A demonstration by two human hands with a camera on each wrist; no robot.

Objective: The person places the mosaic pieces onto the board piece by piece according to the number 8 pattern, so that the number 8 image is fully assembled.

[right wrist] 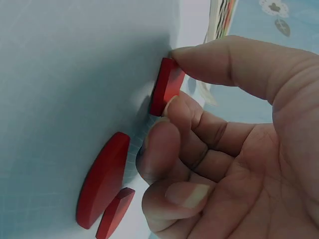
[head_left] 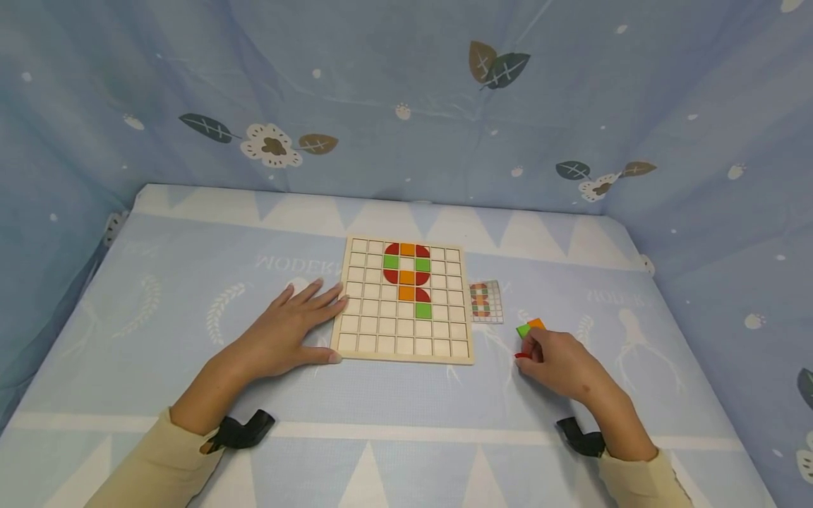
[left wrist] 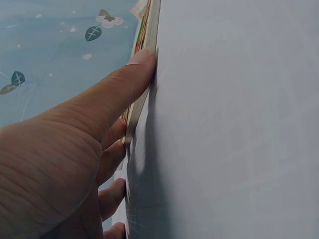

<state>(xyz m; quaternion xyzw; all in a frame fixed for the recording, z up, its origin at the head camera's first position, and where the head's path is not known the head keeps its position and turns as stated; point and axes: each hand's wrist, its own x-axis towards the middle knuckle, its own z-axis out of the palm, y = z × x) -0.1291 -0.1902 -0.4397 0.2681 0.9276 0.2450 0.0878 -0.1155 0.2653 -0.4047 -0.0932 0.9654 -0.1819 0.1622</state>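
Note:
A square wooden grid board [head_left: 406, 359] lies on the table with orange, green and red tiles in its upper middle cells. My left hand [head_left: 288, 335] is spread beside it, fingertips and thumb at its left edge; in the left wrist view the thumb [left wrist: 119, 87] rests along the board's side. To the right of the board, my right hand [head_left: 565, 363] pinches a red tile [right wrist: 167, 88] between thumb and fingertip, low over the table. Just beyond that hand lie a green tile [head_left: 523, 329] and an orange tile [head_left: 536, 324].
Next to the board's right edge lies a small pattern card [head_left: 489, 302] showing a coloured grid. Two further red pieces, one curved piece [right wrist: 103, 180] and a smaller piece [right wrist: 115, 213], lie below the right fingers. Patterned blue cloth [head_left: 406, 106] hangs behind and beside the table.

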